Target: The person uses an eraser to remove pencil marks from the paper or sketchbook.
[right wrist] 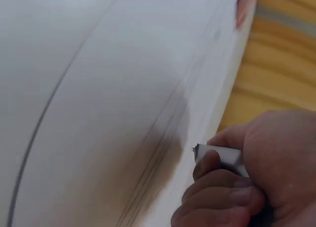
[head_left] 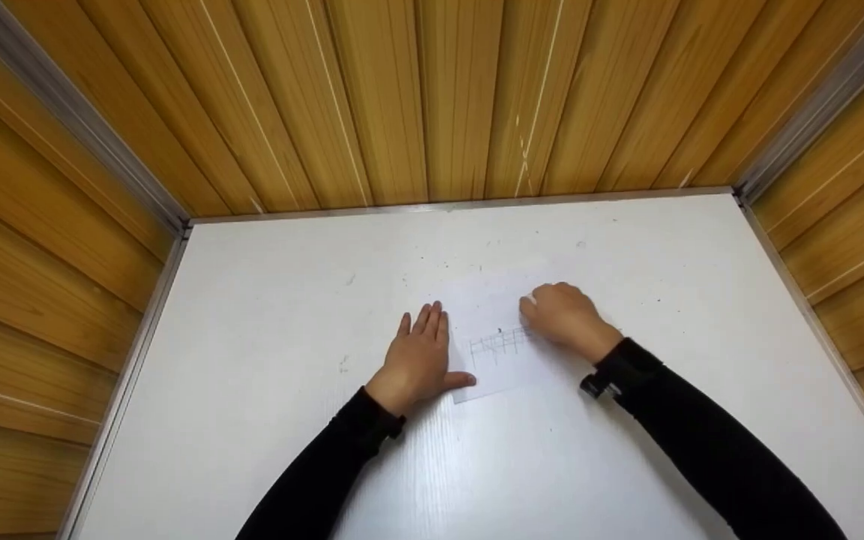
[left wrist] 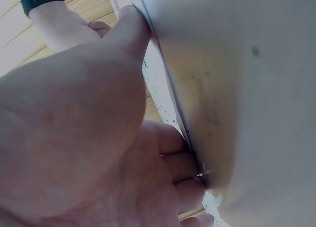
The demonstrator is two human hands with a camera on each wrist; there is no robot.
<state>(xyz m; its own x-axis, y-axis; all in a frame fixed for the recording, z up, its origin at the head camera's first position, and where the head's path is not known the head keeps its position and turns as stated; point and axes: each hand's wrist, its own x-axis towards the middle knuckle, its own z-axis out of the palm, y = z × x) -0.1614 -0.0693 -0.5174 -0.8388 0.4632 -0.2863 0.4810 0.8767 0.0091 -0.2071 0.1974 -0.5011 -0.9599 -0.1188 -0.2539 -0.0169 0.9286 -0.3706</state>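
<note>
Curled fingers of the right hand (right wrist: 261, 172) grip a small eraser (right wrist: 226, 155) by the pencil lines (head_left: 496, 343) on paper (head_left: 499, 379); the left hand (head_left: 418, 360), straight-fingered, grasps nothing, resting along the paper's left edge on the white table (head_left: 267, 322). Rubbing out seems in hand; another stroke calls for steadied paper.

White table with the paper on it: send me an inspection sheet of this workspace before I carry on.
Surface: flat white table.
Job's things: thin white paper sheet bearing grey drawn lines; small pale rectangular block, dark bits at its tip.
Clutter: tiny dark specks scattered on the table.
Hands: left hand lies flat, thumb across the sheet's edge; right hand grips the block.
Cables: nothing seen.
Surroundings: yellow-brown wood-grain panels, grey metal edging.
</note>
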